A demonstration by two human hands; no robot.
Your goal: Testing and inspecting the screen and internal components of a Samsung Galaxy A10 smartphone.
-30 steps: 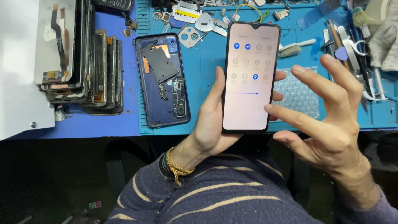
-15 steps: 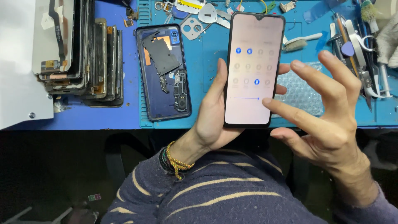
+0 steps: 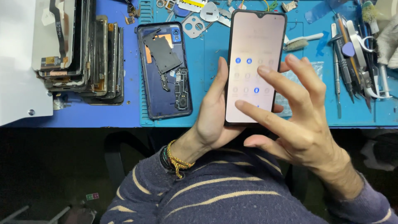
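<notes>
My left hand grips a smartphone upright over the blue work mat, thumb along its left edge. The screen is lit pale pink and shows a panel of round toggle icons, a few of them blue. My right hand hovers over the lower right of the screen with fingers spread, the index fingertip touching or just above the glass near the bottom. A beaded bracelet and yellow cord sit on my left wrist.
An opened blue phone back housing with exposed parts lies left of the held phone. A stack of old phone screens stands at the far left beside a white panel. Tweezers, screwdrivers and picks lie at the right; a small brush is behind the phone.
My right hand has moved left over the phone's screen, the index finger now at its lower part. The phone has risen slightly in view.
</notes>
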